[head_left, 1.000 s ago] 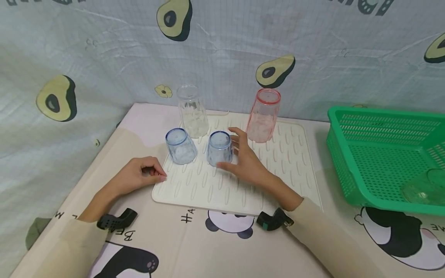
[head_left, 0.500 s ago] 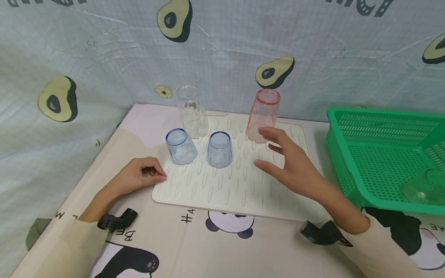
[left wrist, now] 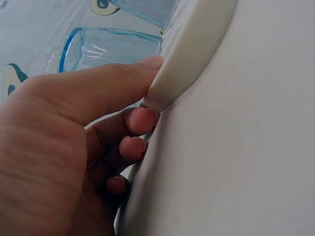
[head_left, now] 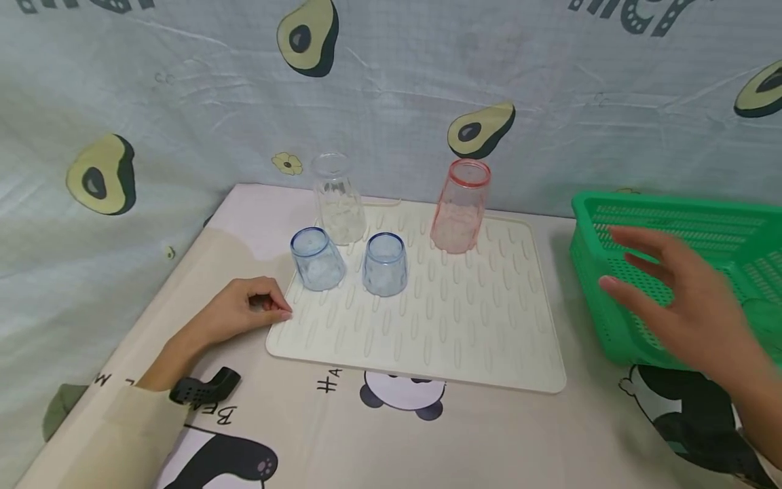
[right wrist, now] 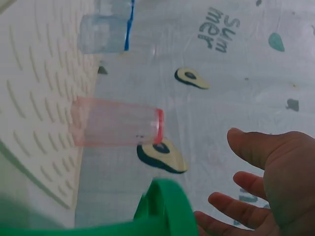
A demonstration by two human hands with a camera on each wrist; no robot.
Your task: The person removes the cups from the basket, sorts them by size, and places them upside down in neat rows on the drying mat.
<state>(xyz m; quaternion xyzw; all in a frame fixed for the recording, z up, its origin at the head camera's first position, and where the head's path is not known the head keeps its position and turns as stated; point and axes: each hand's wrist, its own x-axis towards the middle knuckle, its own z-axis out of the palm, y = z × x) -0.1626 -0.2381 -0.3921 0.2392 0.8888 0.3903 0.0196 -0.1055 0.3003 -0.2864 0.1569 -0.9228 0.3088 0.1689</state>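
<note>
My left hand (head_left: 241,312) pinches the near left corner of a white ridged drying mat (head_left: 464,339), thumb on its top face and fingertips at its lower edge, as the left wrist view shows. Over the green basket (head_left: 666,199) hovers my right hand (head_left: 690,309), holding nothing, fingers spread and thumb apart. Two short blue glasses (head_left: 385,268) stand on the mat's left part, narrow end up. Behind them is a tall clear glass (head_left: 339,207). A tall pink glass (head_left: 459,214) stands at the mat's back; the right wrist view shows it too.
Inside the basket lies a clear glass (head_left: 764,316), partly hidden by my right hand. A hanging cloth with avocado prints (head_left: 391,81) closes off the back and left side. The table has a patterned cover (head_left: 476,435).
My right hand has left the right-hand blue glass and moved right, across the mat to above the basket. The left hand stays at the mat's corner.
</note>
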